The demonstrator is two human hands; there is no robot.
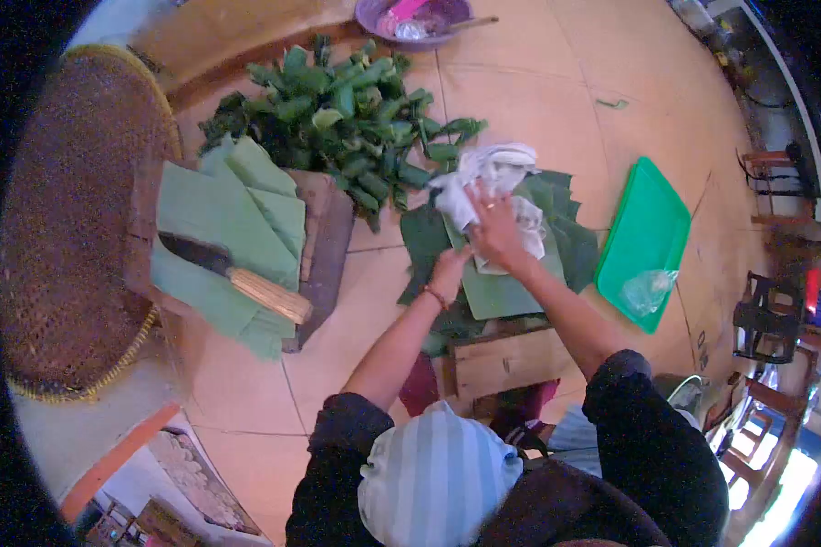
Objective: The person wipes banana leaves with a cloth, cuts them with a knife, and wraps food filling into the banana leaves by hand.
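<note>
A pale green piece of banana leaf (502, 296) lies on top of darker leaf pieces (424, 242) in front of me. My right hand (500, 228) presses a bunched white cloth (497, 164) against its surface, fingers extended over the fabric. At the leaf's left edge, my left hand (449, 273) is closed with the edge between its fingers. To the left, a knife (237, 273) with a wooden handle rests across cut leaf sheets (237, 210) on a wooden block (324, 246).
Behind the block is a heap of green leaf-wrapped bundles (337, 118). A purple basin (447, 32) stands at the far side. A green tray (643, 237) with a clear plastic bag (649, 290) lies right; a large woven tray (82, 210) leans left. A low wooden stool (506, 360) is near my legs.
</note>
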